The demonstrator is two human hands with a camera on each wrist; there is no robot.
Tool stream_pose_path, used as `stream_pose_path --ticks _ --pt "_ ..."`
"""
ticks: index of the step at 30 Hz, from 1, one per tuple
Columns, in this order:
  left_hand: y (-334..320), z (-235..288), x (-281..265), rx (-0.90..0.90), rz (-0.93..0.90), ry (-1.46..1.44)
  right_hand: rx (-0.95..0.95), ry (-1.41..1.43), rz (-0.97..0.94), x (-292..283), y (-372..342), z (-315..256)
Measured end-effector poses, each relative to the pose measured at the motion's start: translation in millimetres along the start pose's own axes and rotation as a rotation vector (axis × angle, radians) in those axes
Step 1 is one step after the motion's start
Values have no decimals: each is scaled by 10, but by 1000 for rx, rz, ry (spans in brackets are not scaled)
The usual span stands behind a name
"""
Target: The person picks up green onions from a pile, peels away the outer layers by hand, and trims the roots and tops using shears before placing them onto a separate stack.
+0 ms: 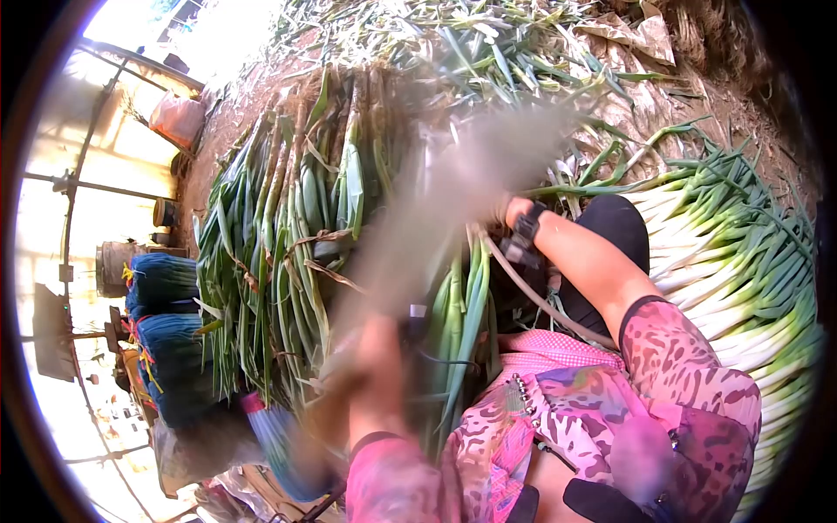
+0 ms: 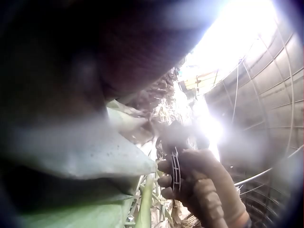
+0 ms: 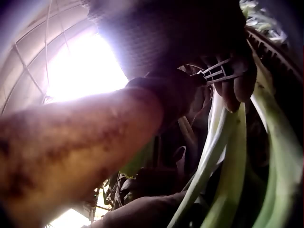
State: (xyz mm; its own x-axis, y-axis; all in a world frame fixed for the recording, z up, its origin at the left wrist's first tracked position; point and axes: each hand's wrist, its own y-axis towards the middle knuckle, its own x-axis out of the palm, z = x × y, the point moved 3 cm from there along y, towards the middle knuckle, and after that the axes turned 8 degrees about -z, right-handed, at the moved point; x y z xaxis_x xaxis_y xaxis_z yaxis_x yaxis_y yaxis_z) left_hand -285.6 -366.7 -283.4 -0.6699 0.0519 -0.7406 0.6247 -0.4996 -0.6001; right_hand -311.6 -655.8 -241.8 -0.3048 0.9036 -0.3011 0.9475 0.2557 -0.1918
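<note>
My left hand (image 1: 377,336) is a blur at the centre of the head view. Right under it in the left wrist view lie the broad pale-green leaves of a green onion (image 2: 95,154), where deep shade hides the fingers. A grey-brown blurred streak runs from it up to my right hand (image 1: 510,152). That hand wears a glove, and a pale ladder-shaped strip (image 3: 217,73) crosses its fingers. Curled fingertips (image 3: 232,95) of the right hand grip the top of some green onion stalks (image 3: 232,156) in the right wrist view.
Untrimmed green onions (image 1: 279,218) lie heaped left of the hands. Cleaned ones with white stems (image 1: 715,261) form a long row at the right. Peeled leaves (image 1: 410,30) litter the ground ahead. Tied bundles (image 1: 166,349) stand at far left. A pale cord (image 1: 540,296) runs by the right arm.
</note>
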Motion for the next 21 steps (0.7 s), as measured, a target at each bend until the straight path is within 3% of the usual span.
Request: stream_pose_path --ticks 3,6,9,11,13,15,16,17,18,19,21 --pt "-20 -85 29 102 -25 56 17 49 0 -85 130 71" --pt "-294 164 -163 -383 10 -633 44 -34 78 -61 -65 61" --pt "-638 727 -658 -383 239 82 183 -223 203 -246 -342 92" --pt "-636 1026 -836 -280 404 173 301 -376 281 -402 -499 155" --pt "-1054 1816 -1275 -36 333 207 420 -533 349 -467 -685 173" --pt "-86 1006 -682 -178 287 -25 401 -583 405 -385 -773 125" --pt "-119 1185 -745 -295 149 4 356 -579 418 -314 -766 90" --pt "-71 1230 -730 -297 128 12 285 -508 399 -219 -731 59" --pt "-38 1262 -706 -301 105 21 330 -342 346 -96 -661 151" --pt "-19 1276 -686 -308 83 32 372 -172 291 61 -544 370" --pt "-86 1266 -609 -256 -35 50 234 -123 167 403 -117 1199"
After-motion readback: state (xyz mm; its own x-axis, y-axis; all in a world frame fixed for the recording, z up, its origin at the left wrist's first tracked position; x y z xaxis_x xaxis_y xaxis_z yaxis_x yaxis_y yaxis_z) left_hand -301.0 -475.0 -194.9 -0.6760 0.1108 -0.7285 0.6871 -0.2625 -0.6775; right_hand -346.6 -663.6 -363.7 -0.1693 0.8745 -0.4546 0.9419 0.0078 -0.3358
